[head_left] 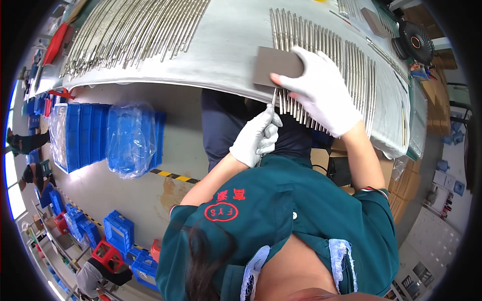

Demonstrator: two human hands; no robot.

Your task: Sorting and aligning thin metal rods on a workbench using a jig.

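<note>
My right hand point(324, 90), in a white glove with bare thumb tip showing, grips a flat grey-brown rectangular block point(276, 64) that looks like a sanding sponge. The block lies over the near-left end of a row of thin metal rods point(346, 65) on the table. Just below the block, my left hand point(258, 134), also white-gloved, pinches the near end of one metal rod point(274, 96). That rod's far part is hidden under the block. Several rods in the row stick out past the table's near edge.
A larger group of metal rods point(135, 30) covers the table's left part. A black fan point(415, 42) and a second grey-brown block point(372, 22) are at the far right. Blue crates point(85, 133) stand on the floor at left; cardboard boxes point(436, 100) are at right.
</note>
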